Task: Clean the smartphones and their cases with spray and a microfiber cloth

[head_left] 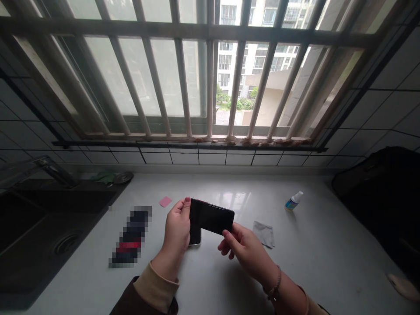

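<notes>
Gripping one end of a black phone [215,217], the left hand [177,224] has its thumb by a corner. The right hand [241,244] pinches the other end. The phone is up over the white counter [216,280]. Part of another dark flat thing [195,236] shows below it. A gray cloth [263,234] lies near the right hand. A small bottle [293,202] stands farther off.

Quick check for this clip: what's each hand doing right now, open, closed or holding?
Left hand: closed on the left end of a black, glossy, rectangular phone-like slab.
Right hand: pinching the slab's lower right corner.
</notes>
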The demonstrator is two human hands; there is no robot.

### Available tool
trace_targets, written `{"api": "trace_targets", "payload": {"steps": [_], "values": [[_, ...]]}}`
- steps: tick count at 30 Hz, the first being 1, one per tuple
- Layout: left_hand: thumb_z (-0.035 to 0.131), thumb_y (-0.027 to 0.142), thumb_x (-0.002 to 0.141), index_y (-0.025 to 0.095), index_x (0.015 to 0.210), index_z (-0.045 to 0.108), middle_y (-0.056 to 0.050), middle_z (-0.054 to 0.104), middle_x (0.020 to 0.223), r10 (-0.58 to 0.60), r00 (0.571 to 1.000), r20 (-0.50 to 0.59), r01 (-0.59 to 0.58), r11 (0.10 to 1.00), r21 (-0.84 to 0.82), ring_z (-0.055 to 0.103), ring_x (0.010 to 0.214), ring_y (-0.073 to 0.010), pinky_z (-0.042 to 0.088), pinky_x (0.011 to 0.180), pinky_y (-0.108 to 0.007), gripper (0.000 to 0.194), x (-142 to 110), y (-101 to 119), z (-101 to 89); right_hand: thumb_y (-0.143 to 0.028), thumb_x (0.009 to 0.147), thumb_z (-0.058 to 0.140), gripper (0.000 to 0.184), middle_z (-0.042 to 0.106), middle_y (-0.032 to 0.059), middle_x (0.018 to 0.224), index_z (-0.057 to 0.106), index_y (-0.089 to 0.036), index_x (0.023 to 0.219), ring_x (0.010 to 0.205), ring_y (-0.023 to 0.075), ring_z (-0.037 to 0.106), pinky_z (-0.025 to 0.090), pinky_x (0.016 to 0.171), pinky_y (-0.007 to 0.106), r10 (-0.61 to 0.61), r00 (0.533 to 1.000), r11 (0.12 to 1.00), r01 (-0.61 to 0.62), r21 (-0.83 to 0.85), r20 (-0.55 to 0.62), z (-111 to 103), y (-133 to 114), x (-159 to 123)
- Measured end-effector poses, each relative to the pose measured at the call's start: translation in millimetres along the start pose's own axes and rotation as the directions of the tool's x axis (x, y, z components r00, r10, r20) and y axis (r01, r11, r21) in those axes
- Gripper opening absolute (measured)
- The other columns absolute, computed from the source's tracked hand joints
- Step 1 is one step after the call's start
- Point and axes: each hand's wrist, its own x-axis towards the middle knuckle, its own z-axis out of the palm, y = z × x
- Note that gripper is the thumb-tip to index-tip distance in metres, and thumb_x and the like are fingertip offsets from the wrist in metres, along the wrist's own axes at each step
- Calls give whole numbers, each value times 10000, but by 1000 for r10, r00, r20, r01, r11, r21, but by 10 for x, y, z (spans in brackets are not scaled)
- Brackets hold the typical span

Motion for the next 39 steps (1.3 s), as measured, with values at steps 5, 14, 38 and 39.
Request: {"api": "trace_targets", "payload": {"steps": [5,14,38,39], "values": [[763,610,831,172,1041,768,-59,764,873,5,995,101,-27,974,227,687,788,-210,513,704,-276,486,16,48,-38,-667,975,570,540,725,59,924,630,-188,1217,718,183,691,558,605,296,-18,998,998,14,-61,-57,-86,63,38],[640,593,919,192,1108,737,-107,761,1021,56,962,268,-189,843,504,708,938,-269,531,829,-345,454,-44,41,69,-442,983,628,306,777,57,977,662,-212,1181,889,237,730,547,761,317,-82,996,989,80,-123,-14,48,50,-28],[668,486,877,136,1223,630,-183,561,1172,38,985,168,-160,-157,975,574,1121,-387,463,927,-415,493,-70,-6,-38,-402,1067,453,332,770,225,902,509,-104,1201,848,375,784,552,691,399,54,908,475,-390,-789,-416,187,65,367],[662,486,879,134,1221,631,-185,561,1172,40,984,173,-164,-158,974,574,1123,-388,465,926,-417,491,-71,-5,-38,-416,1068,448,342,770,225,898,516,-106,1196,846,378,785,558,691,408,56,905,455,-400,-796,-422,198,63,367]]}}
